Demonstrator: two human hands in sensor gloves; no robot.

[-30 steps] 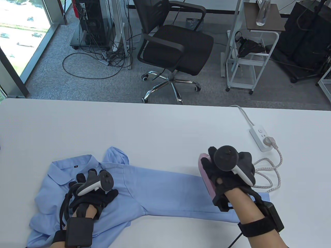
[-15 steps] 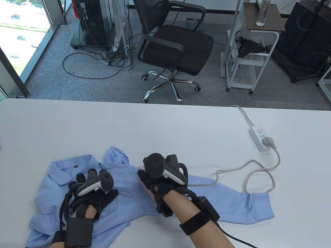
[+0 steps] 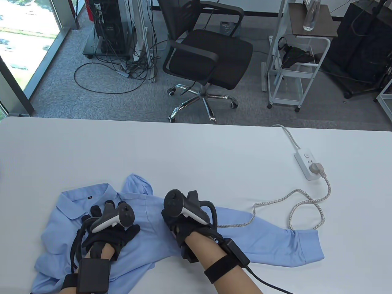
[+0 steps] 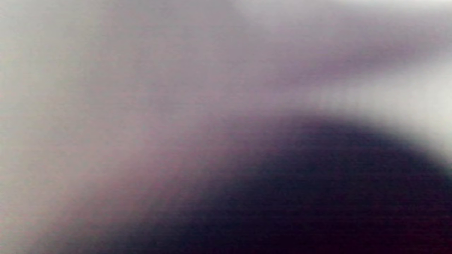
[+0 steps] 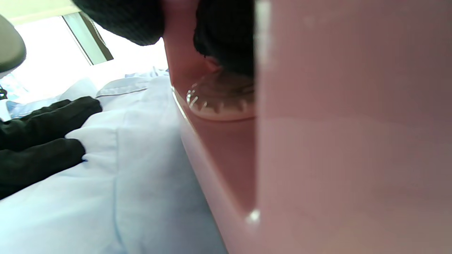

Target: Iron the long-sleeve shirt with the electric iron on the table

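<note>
The pink iron (image 5: pixel 317 141) is sitting on the blue shirt (image 3: pixel 263 242) at the shoulder end of its sleeve, the right hand (image 3: pixel 183 225) gripping its handle. The left hand (image 3: pixel 110 234) is pressing flat beside the collar. Bare white table (image 3: pixel 196 153) is lying beyond.

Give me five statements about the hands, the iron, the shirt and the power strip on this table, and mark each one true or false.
1. The right hand holds the pink iron on the shirt. True.
2. The left hand lifts the collar off the table. False: it rests flat on the shirt's body.
3. The iron's cord is plugged into the power strip. True.
4. The iron sits at the cuff. False: it is near the shoulder end of the sleeve.
5. The shirt is white. False: it is light blue.
</note>
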